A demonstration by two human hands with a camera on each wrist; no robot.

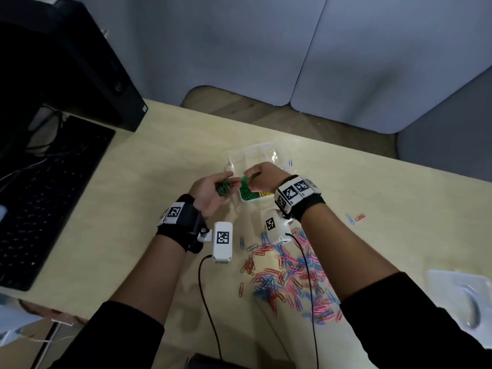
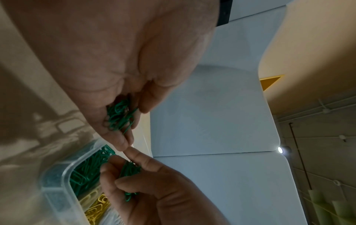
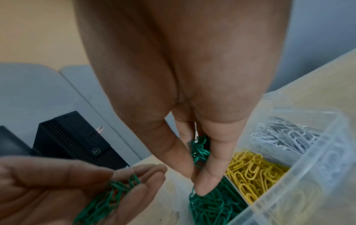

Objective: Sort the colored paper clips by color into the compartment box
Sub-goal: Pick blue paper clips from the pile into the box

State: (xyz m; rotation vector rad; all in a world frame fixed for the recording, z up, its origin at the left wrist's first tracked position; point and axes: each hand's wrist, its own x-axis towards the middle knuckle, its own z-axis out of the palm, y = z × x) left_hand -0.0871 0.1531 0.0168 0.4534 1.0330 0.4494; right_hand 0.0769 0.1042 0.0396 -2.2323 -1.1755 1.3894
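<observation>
A clear compartment box (image 1: 234, 158) stands at the middle of the table. Its near compartments hold green clips (image 3: 212, 205) and yellow clips (image 3: 250, 175); white clips (image 3: 285, 134) fill another. My left hand (image 1: 225, 183), palm up just left of the box, cups a bunch of green paper clips (image 2: 119, 117). Over the green compartment, my right hand (image 1: 250, 177) pinches a clump of green clips (image 3: 198, 150) between thumb and fingers, fingertips pointing down and almost touching the left fingertips. A mixed pile of red, blue and pink clips (image 1: 292, 278) lies nearer to me.
A black keyboard (image 1: 40, 195) and a black computer tower (image 1: 66, 62) fill the left side. A clear plastic bag (image 1: 463, 296) lies at the right edge. Stray clips (image 1: 355, 217) sit right of the box. Black cables (image 1: 207, 302) trail from the wrist cameras.
</observation>
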